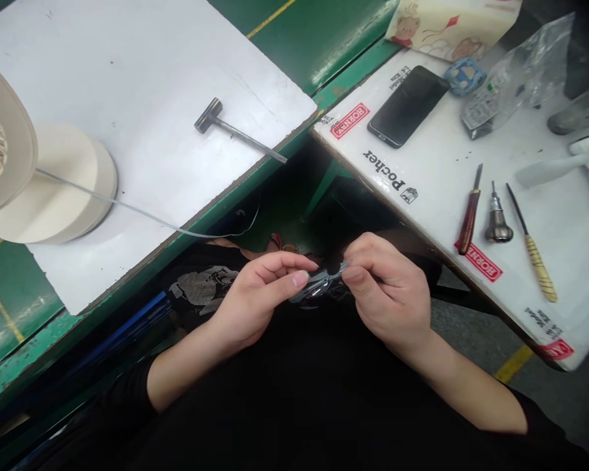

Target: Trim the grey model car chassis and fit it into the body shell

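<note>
Above my lap, between both hands, is a small dark grey, shiny part [319, 282] with a notch in its upper edge. My left hand [262, 291] pinches its left end between thumb and fingers. At its right end, my right hand [390, 284] is closed, with thumb and forefinger gripping the narrow grey tip. The fingers cover much of the part, so its exact kind is unclear. On the right table lie a knife with a red-brown handle [469, 219], a short round-handled awl [498, 222] and a file with a yellow handle [537, 261].
A hammer [243, 137] lies on the left white table [177, 59], its handle reaching the edge. A cream fan [53, 183] stands there, its cable [152, 222] hanging over the side. A phone [407, 108], blue object [465, 76] and clear bag [520, 78] rest at right.
</note>
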`<action>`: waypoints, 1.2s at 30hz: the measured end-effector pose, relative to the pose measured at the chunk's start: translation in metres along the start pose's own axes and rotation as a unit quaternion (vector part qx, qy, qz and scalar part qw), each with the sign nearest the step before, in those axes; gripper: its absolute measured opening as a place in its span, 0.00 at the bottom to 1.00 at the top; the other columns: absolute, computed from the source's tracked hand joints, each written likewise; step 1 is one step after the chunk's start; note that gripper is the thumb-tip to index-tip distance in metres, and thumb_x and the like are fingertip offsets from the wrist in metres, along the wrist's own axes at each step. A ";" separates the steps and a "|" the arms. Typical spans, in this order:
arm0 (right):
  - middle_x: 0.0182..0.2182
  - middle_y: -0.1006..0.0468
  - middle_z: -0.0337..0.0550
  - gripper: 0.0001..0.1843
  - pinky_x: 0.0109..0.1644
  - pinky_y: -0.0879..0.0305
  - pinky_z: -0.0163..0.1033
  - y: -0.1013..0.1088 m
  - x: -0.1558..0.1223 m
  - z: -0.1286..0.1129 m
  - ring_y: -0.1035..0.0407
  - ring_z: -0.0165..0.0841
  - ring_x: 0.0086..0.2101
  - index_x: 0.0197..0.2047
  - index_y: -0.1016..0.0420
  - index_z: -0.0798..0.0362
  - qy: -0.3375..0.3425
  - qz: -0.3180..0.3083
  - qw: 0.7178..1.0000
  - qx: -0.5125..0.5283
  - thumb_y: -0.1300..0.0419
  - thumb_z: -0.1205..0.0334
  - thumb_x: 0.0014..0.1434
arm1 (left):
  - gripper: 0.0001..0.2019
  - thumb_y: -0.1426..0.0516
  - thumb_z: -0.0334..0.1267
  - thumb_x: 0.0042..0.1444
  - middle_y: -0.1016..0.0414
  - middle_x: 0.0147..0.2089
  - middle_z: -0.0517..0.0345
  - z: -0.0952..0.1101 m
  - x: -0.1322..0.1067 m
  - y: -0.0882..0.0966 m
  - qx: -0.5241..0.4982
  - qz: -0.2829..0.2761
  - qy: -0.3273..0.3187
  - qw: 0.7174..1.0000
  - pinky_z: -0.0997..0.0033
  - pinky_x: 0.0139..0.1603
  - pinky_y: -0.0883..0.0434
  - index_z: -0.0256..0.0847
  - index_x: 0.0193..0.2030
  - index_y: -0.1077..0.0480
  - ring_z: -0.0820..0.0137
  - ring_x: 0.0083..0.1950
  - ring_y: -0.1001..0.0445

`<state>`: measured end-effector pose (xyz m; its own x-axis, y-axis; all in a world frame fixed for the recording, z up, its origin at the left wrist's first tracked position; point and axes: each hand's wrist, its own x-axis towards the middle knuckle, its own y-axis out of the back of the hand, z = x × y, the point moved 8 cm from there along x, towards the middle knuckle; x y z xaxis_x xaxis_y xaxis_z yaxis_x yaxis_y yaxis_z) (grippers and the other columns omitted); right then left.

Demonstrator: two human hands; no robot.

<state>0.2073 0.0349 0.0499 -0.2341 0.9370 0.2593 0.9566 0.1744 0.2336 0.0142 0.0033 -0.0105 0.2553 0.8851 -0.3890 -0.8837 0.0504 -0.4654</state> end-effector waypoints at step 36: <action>0.34 0.23 0.38 0.25 0.39 0.32 0.42 0.001 -0.005 0.013 0.29 0.32 0.34 0.36 0.19 0.49 -0.045 0.067 0.996 0.041 0.31 0.45 0.85 | 0.14 0.23 0.28 0.70 0.07 0.54 0.51 0.056 -0.027 -0.016 0.308 -0.004 -0.313 0.898 0.70 0.56 0.12 0.45 0.59 0.09 0.66 0.53 0.09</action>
<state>0.2118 0.0340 0.0371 -0.0908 0.9760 0.1979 0.9899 0.0667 0.1249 -0.0006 0.0047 0.0514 0.1628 0.9603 0.2265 -0.9814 0.1340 0.1374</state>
